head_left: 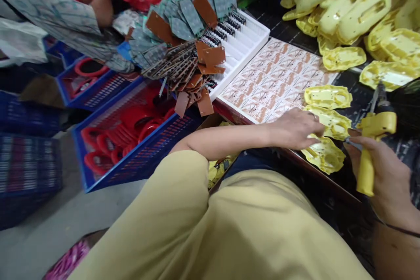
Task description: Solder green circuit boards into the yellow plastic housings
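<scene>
My left hand [293, 129] reaches across to a short row of yellow plastic shells, its bent fingers on the nearer ones. Under the fingertips lies the nearest shell [328, 157]; a middle shell [331, 121] and a farther shell [328, 97] sit just beyond, hollow side up. In my right hand [390, 166] is a yellow glue gun [379, 124], its dark nozzle pointing away from me. A thin grey-blue piece shows by the right fingertips; what it is I cannot tell. The nozzle tip overlaps another shell [390, 74] in view; contact is unclear.
A printed sheet [262, 81] lies beside the shells. A white tray [252, 30] carries wired circuit boards [187, 15]. More yellow shells [364, 15] are heaped at the back right. Blue crates [131, 157] with red parts stand left, near another person's arm [101, 2].
</scene>
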Tool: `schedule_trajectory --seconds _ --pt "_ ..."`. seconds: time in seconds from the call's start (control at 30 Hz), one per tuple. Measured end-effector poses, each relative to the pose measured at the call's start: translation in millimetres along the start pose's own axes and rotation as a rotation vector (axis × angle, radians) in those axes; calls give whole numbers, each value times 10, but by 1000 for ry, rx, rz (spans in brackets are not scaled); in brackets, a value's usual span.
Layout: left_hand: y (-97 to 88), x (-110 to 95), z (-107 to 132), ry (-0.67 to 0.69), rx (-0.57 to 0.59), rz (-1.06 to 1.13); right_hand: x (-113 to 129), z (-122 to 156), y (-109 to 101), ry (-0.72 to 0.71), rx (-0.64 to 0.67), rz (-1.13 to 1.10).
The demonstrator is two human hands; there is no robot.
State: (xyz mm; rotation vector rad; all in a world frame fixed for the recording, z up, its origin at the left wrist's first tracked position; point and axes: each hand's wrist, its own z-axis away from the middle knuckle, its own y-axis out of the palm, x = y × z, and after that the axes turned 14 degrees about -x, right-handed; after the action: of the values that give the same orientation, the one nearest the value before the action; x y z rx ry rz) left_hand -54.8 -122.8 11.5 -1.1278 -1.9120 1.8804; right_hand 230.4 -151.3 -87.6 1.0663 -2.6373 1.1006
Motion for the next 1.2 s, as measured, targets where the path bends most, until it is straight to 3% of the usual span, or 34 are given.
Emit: schedule_trajectory --seconds 0.07,0.13,0.23,0.27,0.33,0.43,0.53,0.67,0.77,0.9,1.0,1.07,1.13,1.2 --pt "-283 296 100 -165 -80 -142 -61 -69 105 -117 68 7" --pt "-646 702 224 -438 -167 -429 -105 -74 136 -176 124 36" --pt "-1139 1296 425 -647 -278 -628 -142 -50 137 -151 47 102" --pt "-1254 1429 485 -736 -267 -662 -136 -51 138 -142 1 114" --pt "-1399 1551 584 -858 -278 -672 -79 -76 134 -133 -74 121" --pt "-1461 1465 709 -959 -360 -632 108 -164 96 -100 -92 88" --pt "-1387 1316 840 -829 -534 -567 357 -283 40 -93 -98 36" --pt "-1025 1118 894 -384 -668 -306 707 -385 44 -39 -154 -160" --pt "-591 849 762 -91 -664 -113 958 -371 126 110 -187 -324" --pt "-41 431 531 183 -531 8 1171 -322 252 218 -267 -484" --pt "191 221 465 284 -505 35 1176 -297 284 216 -327 -440" --pt "227 173 475 307 -522 66 1123 -280 270 199 -347 -397" --pt "189 202 490 255 -544 140 1060 -261 242 175 -361 -382" --pt "122 283 470 114 -560 219 1018 -245 215 150 -380 -393"
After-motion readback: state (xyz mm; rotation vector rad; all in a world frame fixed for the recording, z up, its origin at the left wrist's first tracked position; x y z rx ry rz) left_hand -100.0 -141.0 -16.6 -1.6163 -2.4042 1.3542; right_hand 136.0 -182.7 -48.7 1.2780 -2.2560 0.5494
